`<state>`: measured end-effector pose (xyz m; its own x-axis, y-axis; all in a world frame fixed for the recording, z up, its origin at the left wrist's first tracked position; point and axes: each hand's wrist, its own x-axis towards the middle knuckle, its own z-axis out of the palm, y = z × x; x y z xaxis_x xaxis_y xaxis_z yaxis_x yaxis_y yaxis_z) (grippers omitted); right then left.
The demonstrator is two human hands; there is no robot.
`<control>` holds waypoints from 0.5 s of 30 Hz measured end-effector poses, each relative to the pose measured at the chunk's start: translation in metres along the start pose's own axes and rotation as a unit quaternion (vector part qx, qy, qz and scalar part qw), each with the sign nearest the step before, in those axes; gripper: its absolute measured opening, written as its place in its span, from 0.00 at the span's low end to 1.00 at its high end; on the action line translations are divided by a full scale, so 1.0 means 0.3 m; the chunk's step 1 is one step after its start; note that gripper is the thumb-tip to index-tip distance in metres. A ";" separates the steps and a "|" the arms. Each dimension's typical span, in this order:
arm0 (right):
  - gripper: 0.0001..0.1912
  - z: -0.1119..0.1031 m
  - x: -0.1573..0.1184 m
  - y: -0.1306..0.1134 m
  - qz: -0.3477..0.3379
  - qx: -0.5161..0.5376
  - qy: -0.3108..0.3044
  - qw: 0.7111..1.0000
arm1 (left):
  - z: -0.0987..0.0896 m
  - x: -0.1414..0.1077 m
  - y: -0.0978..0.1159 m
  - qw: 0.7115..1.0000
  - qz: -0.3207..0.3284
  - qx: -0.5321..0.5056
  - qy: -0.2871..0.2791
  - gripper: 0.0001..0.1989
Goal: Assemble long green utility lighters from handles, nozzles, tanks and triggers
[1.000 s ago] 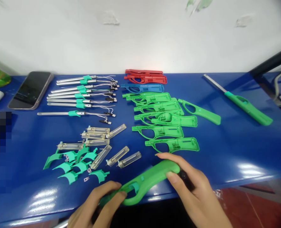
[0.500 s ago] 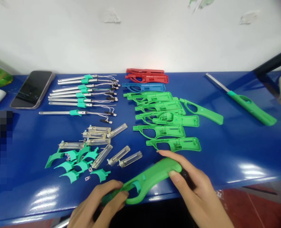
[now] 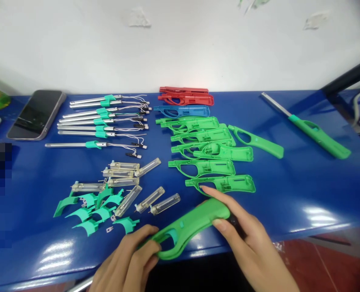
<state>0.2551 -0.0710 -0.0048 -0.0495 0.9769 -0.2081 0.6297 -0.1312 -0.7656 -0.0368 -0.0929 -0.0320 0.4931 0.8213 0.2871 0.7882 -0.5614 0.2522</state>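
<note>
A green lighter handle (image 3: 195, 221) is held between both hands over the table's front edge, tilted up to the right, with a teal trigger in its loop. A seam gap shows along its lower side. My left hand (image 3: 134, 257) is closed round its narrow front end, which the fingers hide. A metal tube pokes out below that hand. My right hand (image 3: 246, 233) pinches the wide rear end between thumb and fingers. Just above, the nearest open green half shell (image 3: 237, 183) lies by my right index finger.
On the blue table (image 3: 289, 194) are metal tubes with wires (image 3: 76, 144), clear fuel tanks (image 3: 164, 204), teal triggers (image 3: 87, 227), red half shells (image 3: 198, 99), a blue shell (image 3: 198, 111), a complete green lighter (image 3: 322, 140) and a phone (image 3: 36, 114).
The handle has turned slightly in my hands, and the seam along its lower side now shows more. Both hands keep their hold. The whole view has shifted a little.
</note>
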 end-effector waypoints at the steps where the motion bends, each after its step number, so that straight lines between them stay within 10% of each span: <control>1: 0.26 0.001 -0.001 0.003 0.003 0.001 -0.001 1.000 | 0.004 0.005 0.000 1.000 0.005 0.011 0.001 0.09; 15: 0.26 -0.008 0.015 0.003 0.028 0.048 -0.020 0.998 | 0.021 0.016 0.030 0.998 -0.014 0.054 -0.017 0.09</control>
<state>0.2572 -0.0664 -0.0049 -0.0479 0.9605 -0.2742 0.5559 -0.2024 -0.8062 -0.0250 -0.0933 -0.0341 0.4806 0.8408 0.2493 0.8361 -0.5250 0.1590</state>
